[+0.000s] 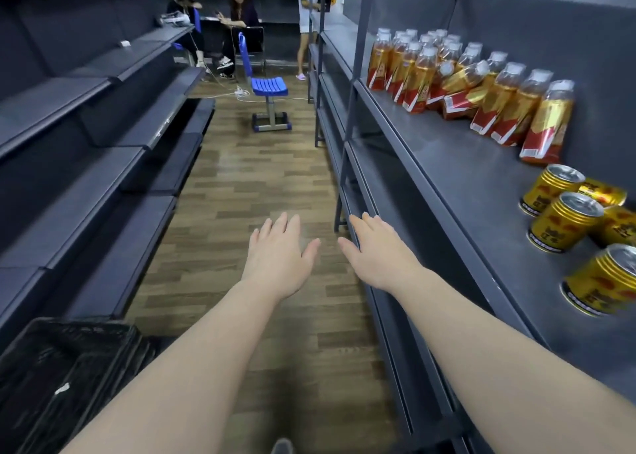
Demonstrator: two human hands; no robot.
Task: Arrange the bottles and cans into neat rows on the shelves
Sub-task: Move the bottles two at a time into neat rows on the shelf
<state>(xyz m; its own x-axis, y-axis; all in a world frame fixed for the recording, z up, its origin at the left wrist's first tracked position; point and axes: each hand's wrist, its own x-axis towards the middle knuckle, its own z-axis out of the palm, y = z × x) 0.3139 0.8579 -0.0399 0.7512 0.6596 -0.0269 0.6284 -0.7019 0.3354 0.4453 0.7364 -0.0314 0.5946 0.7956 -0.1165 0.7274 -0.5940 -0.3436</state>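
Observation:
On the grey shelf (457, 164) to my right stand several gold-and-red drink bottles (418, 81) with white caps. Two bottles (461, 81) lie tipped over among them. Nearer to me, several gold cans (564, 221) are scattered on the same shelf, some upright and some on their sides. My left hand (280, 255) and my right hand (377, 252) are stretched out flat over the aisle, palms down, fingers straight, holding nothing. My right hand is level with the shelf's front edge, well left of the cans.
Dark shelving (113, 136) lines the left side of the aisle. A black crate (69, 378) sits at lower left. A blue chair (268, 88) stands in the aisle ahead, with cables on the wooden floor. Two people sit at the far end; another stands by the right shelves.

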